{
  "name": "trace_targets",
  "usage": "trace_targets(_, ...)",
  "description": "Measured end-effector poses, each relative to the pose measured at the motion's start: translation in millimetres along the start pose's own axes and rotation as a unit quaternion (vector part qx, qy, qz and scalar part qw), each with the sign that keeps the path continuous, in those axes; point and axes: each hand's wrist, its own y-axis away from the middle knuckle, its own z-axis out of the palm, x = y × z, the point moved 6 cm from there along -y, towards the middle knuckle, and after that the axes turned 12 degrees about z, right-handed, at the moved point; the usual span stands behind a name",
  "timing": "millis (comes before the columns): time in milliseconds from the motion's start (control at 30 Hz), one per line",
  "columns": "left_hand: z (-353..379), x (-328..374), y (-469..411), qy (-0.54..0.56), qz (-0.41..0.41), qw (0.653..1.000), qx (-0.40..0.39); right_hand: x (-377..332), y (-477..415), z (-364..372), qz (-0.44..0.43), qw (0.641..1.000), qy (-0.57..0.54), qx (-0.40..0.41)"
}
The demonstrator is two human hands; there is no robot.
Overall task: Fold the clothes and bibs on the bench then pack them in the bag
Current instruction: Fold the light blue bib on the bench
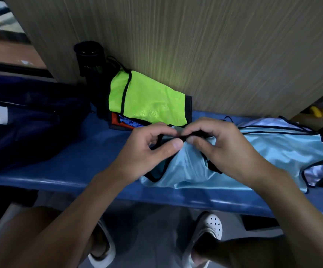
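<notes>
Left hand (149,149) and right hand (222,147) are meeting fingertip to fingertip, both pinching the black trim of the light blue bib (272,149), which is lying on the bench (75,161) beneath and right of them.

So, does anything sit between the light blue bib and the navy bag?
Nothing visible does. The bench between the light blue bib and the navy bag is bare; the green-topped folded stack sits back by the wall, off that line.
</notes>
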Motion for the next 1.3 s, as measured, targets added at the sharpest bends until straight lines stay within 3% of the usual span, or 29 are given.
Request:
trace_targets(167,-10.8,-11.8,0.8,-0.030,-0.008,0.997,0.077,-0.5,-20.6,19.8,-0.025,0.999,0.017,0.034)
trace_targets(367,-43.8,-17.4,8.4,-0.108,-0.058,0.979,0.163,5.6,-31.5,34.1,0.038,0.998,0.055,0.005)
trace_targets(667,-95.0,-28.9,32.1,-0.203,-0.141,0.960,0.133,4.9,-50.1,89.7,0.076,0.997,0.024,-0.021)
trace_targets(800,-125.0,-52.2,43.1,-0.216,-0.193,0.948,0.134,0.5,-61.8,117.1,0.053,0.995,0.078,-0.024)
trace_targets(967,-145.5,-77.5,50.5,-0.282,-0.232,0.925,0.105,5.0,-51.9,129.7,0.007,0.969,0.246,0.005)
trace_targets(1100,-143.4,-86.4,54.2,-0.293,-0.236,0.919,0.118,11.5,-27.6,126.3,-0.032,0.979,0.192,0.055)
trace_targets(1300,-143.6,-90.1,69.3,-0.278,-0.267,0.914,0.130,34.7,0.2,141.1,-0.004,0.975,0.222,-0.004)
